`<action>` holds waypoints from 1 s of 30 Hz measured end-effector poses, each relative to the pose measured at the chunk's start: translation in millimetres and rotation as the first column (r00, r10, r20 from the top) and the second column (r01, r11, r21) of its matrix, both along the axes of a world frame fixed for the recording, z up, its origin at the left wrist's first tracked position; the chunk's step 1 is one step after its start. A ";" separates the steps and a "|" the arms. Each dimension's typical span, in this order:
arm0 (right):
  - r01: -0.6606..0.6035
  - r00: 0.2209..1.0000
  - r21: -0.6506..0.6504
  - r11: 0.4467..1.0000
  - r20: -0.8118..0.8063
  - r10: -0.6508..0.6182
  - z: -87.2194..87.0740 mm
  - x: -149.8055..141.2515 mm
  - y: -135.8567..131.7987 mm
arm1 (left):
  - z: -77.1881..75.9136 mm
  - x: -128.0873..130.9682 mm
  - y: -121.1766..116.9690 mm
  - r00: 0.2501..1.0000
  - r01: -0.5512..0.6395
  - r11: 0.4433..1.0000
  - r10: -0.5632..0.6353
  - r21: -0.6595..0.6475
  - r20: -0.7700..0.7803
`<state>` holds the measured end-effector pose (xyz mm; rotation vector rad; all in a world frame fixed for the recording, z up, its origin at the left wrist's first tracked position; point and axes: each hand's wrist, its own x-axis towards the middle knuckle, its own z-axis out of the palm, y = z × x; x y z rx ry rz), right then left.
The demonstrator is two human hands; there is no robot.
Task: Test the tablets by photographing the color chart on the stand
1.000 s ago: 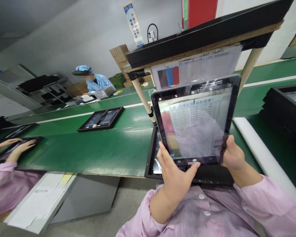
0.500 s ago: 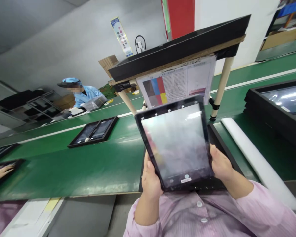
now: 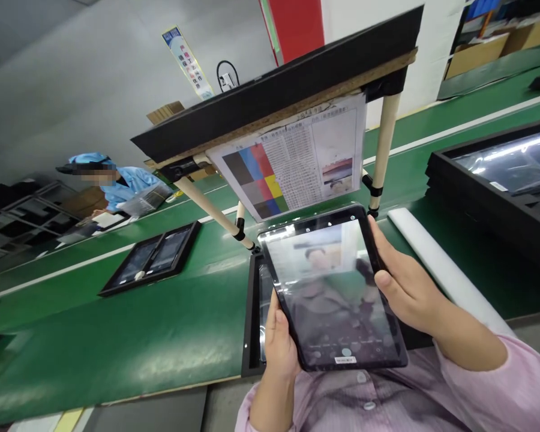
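A black-framed tablet (image 3: 333, 294) is held up in front of me, tilted, its lit screen showing a blurred camera picture. My left hand (image 3: 281, 345) is closed on its lower left edge, thumb along the side. The upper right edge is gripped by my right hand (image 3: 405, 285), its thumb at the bezel; the fingers behind are hidden. Beneath the tablet lies a black tray (image 3: 251, 324), partly covered, with another dark screen in it. Behind the tablet hangs a printed chart (image 3: 292, 159) with colour blocks, text and a small photo.
A shelf (image 3: 288, 90) on pale posts stands over the green bench (image 3: 162, 336). Leftward lies a tray with two tablets (image 3: 153, 255). On the right are a white foam strip (image 3: 445, 270) and stacked black trays (image 3: 490, 210). A person in blue (image 3: 121, 180) sits across the bench.
The tablet has come down and away from the chart, which now shows more fully. My right hand has shifted up its edge. The screen picture has changed, and my view has turned right.
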<state>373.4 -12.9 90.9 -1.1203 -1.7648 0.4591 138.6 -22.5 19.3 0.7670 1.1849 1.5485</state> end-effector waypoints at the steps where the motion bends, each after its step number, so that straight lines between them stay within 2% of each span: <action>1: 0.033 0.998 -0.021 0.999 0.045 -0.032 -2.9 5.2 2.2 | 0.5 2.8 0.7 0.999 0.003 1.000 -0.003 -0.014 -0.039; 3: 0.073 0.993 -0.045 0.996 0.101 -0.068 -11.4 16.4 7.8 | 2.1 10.5 3.2 0.996 0.036 0.998 -0.041 -0.057 -0.083; 7: 0.214 0.972 -0.030 0.976 0.109 -0.210 -37.6 38.4 16.2 | 0.6 31.3 12.9 0.986 0.143 0.966 -0.157 -0.215 -0.048; 10: 0.307 0.949 -0.031 0.951 0.083 -0.303 -57.5 49.8 16.7 | -7.8 51.2 22.5 0.984 0.138 0.934 -0.167 -0.329 -0.061; 12: 0.291 0.950 -0.062 0.955 0.142 -0.280 -67.0 53.3 15.4 | -15.0 64.4 29.1 0.982 0.156 0.917 -0.183 -0.367 -0.039; 15: 0.233 0.934 -0.100 0.967 0.300 -0.193 -75.4 52.0 13.1 | -22.7 72.9 34.7 0.956 0.287 0.869 -0.284 -0.403 0.070; 17: 0.201 0.902 -0.104 0.974 0.407 -0.143 -79.2 47.7 11.5 | -21.8 65.0 32.6 0.904 0.417 0.814 -0.417 -0.405 0.093; 20: 0.156 0.835 -0.053 0.986 0.541 -0.103 -85.5 39.9 9.7 | -9.0 34.5 21.7 0.774 0.597 0.725 -0.634 -0.343 0.008; 23: 0.104 0.772 0.025 0.994 0.628 -0.096 -94.7 33.2 10.5 | 7.1 -3.6 12.2 0.667 0.707 0.664 -0.741 -0.244 -0.080; 25: 0.086 0.737 0.032 0.996 0.671 -0.085 -101.2 29.9 12.2 | 11.7 -25.5 10.9 0.657 0.679 0.694 -0.720 -0.238 -0.223; 27: 0.069 0.724 0.031 0.997 0.686 -0.071 -105.9 28.1 13.5 | 9.7 -42.7 13.3 0.628 0.556 0.791 -0.600 -0.254 -0.496; 28: 0.061 0.731 0.035 0.997 0.678 -0.069 -106.9 28.1 13.6 | 6.7 -49.4 15.2 0.568 0.471 0.848 -0.503 -0.244 -0.651; 30: 0.079 0.776 0.045 0.996 0.624 -0.090 -106.7 30.9 12.4 | -1.6 -59.3 19.1 0.345 0.303 0.936 -0.283 -0.179 -0.895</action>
